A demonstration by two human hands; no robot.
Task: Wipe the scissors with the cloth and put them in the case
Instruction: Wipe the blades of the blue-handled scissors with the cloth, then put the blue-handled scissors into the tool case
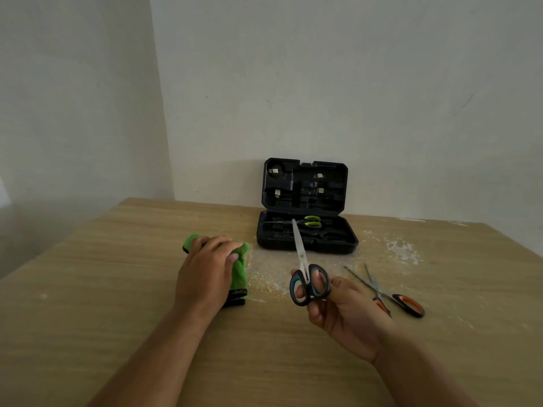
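My right hand holds the blue-handled scissors by their handles above the table, blades closed and pointing away toward the case. My left hand rests on the folded green cloth, its fingers curled over the cloth's top. The black case stands open against the wall, lid upright. Green-handled scissors lie inside its lower half. Orange-handled scissors lie open on the table to the right of my right hand.
The wooden table carries white powdery residue in front of and to the right of the case. Walls close off the back and the left. The table's left edge runs diagonally at the left.
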